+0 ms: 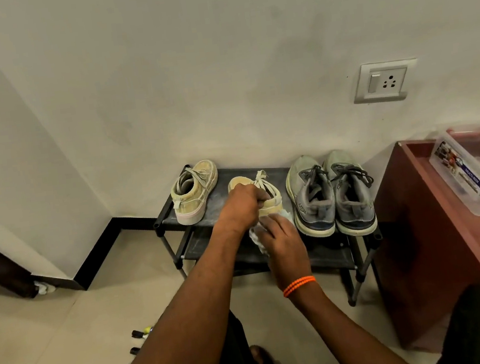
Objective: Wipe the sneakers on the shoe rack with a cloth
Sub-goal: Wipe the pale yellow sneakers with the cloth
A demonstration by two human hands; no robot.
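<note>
— So where's the sneaker you're cleaning?

— The beige canvas sneaker (268, 199) sits mid-shelf on the black shoe rack (220, 184), heel toward me. My left hand (241, 204) has its fingers curled over the collar, gripping it. My right hand (279, 234) lies just below, fingers fairly straight, pressing a crumpled white cloth (257, 239) against the heel.

— And the others?

— Its mate, a beige sneaker (194, 192) with a pale rubber sole and flat laces, stands to the left, apart. To the right, a grey mesh running pair (332, 194) with dark laces and thick soles, side by side. Beyond them, a reddish-brown cabinet (426, 218) carrying a clear plastic box (475, 169).
</note>
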